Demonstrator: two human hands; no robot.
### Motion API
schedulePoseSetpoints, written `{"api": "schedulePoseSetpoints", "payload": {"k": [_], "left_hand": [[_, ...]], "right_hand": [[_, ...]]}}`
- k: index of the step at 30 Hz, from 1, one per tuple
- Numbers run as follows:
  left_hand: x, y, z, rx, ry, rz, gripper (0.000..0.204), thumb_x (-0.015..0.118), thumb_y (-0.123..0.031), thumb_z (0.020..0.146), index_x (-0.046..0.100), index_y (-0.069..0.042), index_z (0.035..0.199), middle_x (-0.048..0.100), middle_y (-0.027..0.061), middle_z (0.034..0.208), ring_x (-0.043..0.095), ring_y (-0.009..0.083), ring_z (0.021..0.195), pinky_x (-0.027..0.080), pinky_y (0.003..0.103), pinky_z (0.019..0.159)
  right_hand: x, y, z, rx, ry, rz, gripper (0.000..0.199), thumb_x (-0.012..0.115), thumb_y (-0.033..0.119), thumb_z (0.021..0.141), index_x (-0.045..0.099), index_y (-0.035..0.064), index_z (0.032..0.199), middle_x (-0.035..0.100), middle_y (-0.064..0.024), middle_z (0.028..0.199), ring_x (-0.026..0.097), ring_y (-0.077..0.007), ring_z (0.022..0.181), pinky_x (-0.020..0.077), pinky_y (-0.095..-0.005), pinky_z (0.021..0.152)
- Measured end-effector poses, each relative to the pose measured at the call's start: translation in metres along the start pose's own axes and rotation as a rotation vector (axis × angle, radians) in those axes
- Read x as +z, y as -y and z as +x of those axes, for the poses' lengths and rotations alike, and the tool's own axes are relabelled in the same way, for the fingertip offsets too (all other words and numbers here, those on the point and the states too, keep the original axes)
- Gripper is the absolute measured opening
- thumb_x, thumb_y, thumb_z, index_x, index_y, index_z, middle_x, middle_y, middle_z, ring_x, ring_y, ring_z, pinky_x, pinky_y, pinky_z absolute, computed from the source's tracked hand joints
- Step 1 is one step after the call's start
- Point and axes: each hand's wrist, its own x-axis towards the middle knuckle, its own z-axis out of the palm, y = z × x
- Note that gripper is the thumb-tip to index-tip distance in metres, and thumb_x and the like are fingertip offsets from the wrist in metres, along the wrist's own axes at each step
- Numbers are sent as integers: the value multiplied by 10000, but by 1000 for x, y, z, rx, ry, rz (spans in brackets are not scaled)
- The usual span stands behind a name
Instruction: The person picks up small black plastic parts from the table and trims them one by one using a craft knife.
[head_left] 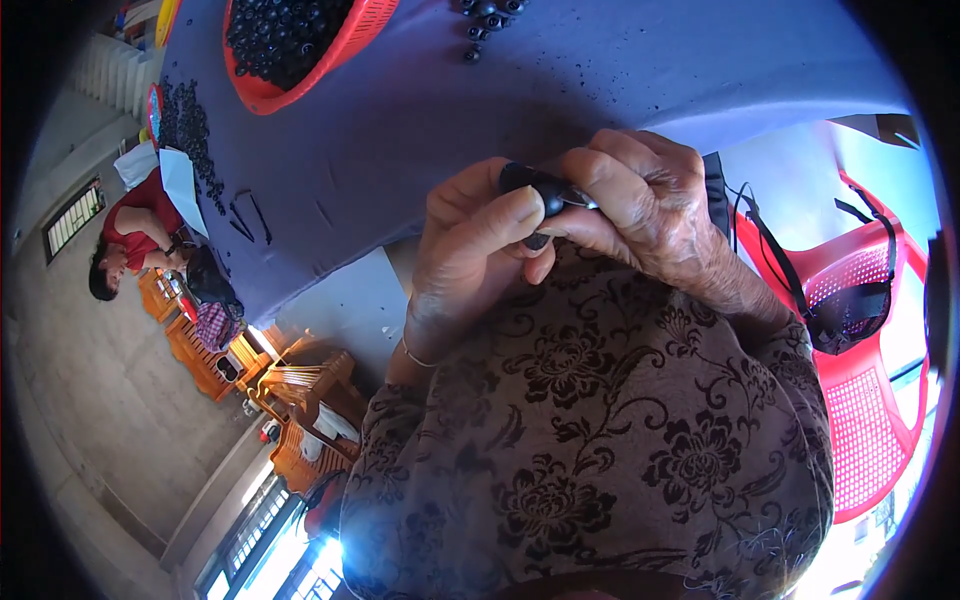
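Close to my chest, at the table's near edge, both hands are brought together. My left hand (468,235) is closed round a black rounded piece (548,192), smooth and shiny like rubber or plastic, pinched between thumb and fingers. My right hand (645,205) is also closed, its thumb and forefinger gripping a small shiny metal blade (582,199) whose tip lies against the black piece. The blade's handle, if any, is hidden within the fingers. A red basket (290,98) full of small black round parts stands beyond my left hand.
A blue-grey cloth covers the table (400,130). Loose black parts (488,20) lie at the far edge, with another heap (185,125) at the left. Two thin black tools (250,218) rest there. A person in red (145,220) sits left. Right stands a red plastic chair (865,400).
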Motion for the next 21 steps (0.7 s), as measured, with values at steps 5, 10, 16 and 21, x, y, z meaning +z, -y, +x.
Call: {"api": "schedulePoseSetpoints", "payload": {"k": [5,10,16,21], "left_hand": [[-11,1,2,4,105,7,155,523,-173,868,557,-32,923,585,58,756,498,107,585,412,238,444],[-5,2,5,103,-13,-17,124,570,-99,818,574,19,855,546,48,691,486,86,552,427,215,467],[-4,10,1,353,-24,-9,139,558,-59,799,591,23,906,581,77,742,515,110,573,430,219,502],[-3,6,-5,286,85,149,126,565,-43,783,598,31,880,589,77,751,520,101,595,430,211,514]], "right_hand": [[-1,2,-1,37,68,-29,366,736,267,648,541,14,825,537,-73,679,555,-230,562,452,-300,483],[-7,3,0,69,77,149,305,718,228,702,538,9,814,539,-69,660,549,-215,545,439,-295,468],[-16,5,0,532,70,918,419,684,-27,714,511,51,1087,489,-26,967,482,-77,816,400,-197,636],[-9,7,13,535,85,1161,497,707,-14,692,522,114,1136,498,-21,936,479,-66,750,404,-186,596]]}}
